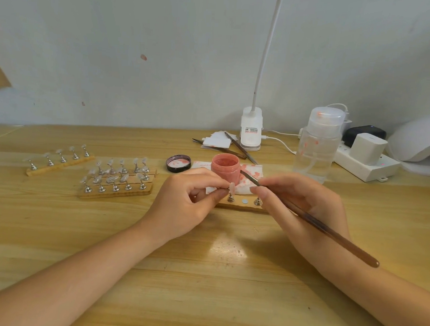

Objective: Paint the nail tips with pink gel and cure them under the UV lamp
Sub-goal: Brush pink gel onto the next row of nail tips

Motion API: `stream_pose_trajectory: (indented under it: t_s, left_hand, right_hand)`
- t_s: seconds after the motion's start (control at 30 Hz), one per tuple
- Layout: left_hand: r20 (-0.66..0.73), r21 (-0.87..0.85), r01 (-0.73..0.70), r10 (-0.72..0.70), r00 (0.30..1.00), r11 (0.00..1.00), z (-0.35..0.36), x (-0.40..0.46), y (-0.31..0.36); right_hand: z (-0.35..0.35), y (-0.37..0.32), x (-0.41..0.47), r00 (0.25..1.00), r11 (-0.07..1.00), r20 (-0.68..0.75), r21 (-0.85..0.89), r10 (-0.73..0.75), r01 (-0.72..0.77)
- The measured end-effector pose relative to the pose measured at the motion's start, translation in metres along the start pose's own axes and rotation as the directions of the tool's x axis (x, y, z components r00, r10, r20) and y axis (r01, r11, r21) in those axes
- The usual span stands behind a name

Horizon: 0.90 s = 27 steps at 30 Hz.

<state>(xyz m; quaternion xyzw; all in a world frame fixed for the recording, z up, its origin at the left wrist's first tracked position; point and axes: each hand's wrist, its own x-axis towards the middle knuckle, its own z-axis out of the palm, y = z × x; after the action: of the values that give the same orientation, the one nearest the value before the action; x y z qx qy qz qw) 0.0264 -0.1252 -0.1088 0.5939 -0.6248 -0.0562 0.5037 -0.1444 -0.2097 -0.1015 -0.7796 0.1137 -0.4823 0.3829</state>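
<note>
1. Hands meet over a wooden strip [241, 205] at the middle of the worktop [203, 274]: the left hand [181, 206] pinches a clear nail tip [232, 187] on its metal stand, the right hand [303, 207] grips a brush [313, 221] like a pen.
2. Painting looks to be the step in hand; the brush's dark head points up and left, just beside the tip and in front of the open jar [225, 169] of pink gel (whether bristle touches tip cannot be told).
3. The jar stands on a pink-stained tissue [252, 171] just behind the strip, its lid [178, 163] lying beside it to the left.
4. To the left, more strips [115, 182] carry rows of tips on stands; these appear clear, so much of the job seems to remain.
5. The UV lamp [419, 141] (a white dome at the far right edge) sits well apart from the work, behind a power strip [366, 163].
6. Next, by judgement: a steady stroke along the tip while the pinch keeps it from turning, then a carry to the lamp without smearing wet gel.
</note>
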Motion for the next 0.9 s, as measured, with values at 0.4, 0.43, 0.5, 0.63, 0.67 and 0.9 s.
stream_pose_trajectory:
  t_s: [0.4, 0.43, 0.5, 0.63, 0.67, 0.9]
  left_hand:
    - [0.0, 0.002, -0.056, 0.056, 0.998, 0.998, 0.0002, -0.0001, 0.0018]
    - [0.002, 0.0, -0.055, 0.055, 0.999, 0.999, 0.0002, -0.0003, 0.002]
    - [0.007, -0.006, -0.054, 0.054, 0.999, 0.999, 0.0003, -0.0007, 0.0024]
    - [0.015, -0.003, -0.048, 0.049, 0.999, 0.999, 0.0001, -0.0006, 0.003]
    - [0.016, -0.001, -0.046, 0.046, 0.999, 0.999, 0.0001, -0.0005, 0.0033]
    - [0.002, -0.014, -0.001, 0.001, 1.0, 1.0, 0.0001, -0.0006, 0.0052]
  right_hand:
    - [-0.0004, -0.0062, -0.0006, 0.999, 0.998, -0.003, 0.048, 0.034, -0.034]
    - [-0.0004, -0.0064, -0.0004, 1.0, 0.999, 0.002, 0.035, 0.02, -0.02]
    - [0.0001, -0.0056, -0.0001, 1.0, 1.0, 0.016, 0.022, 0.005, -0.005]
    - [0.0023, -0.0025, -0.0002, 0.999, 0.996, 0.031, -0.084, -0.009, 0.011]
    - [0.0028, -0.0023, -0.0003, 0.999, 0.994, 0.037, -0.106, -0.008, 0.012]
    - [0.0011, 0.0002, -0.0023, 0.994, 0.989, 0.084, -0.128, -0.064, 0.075]
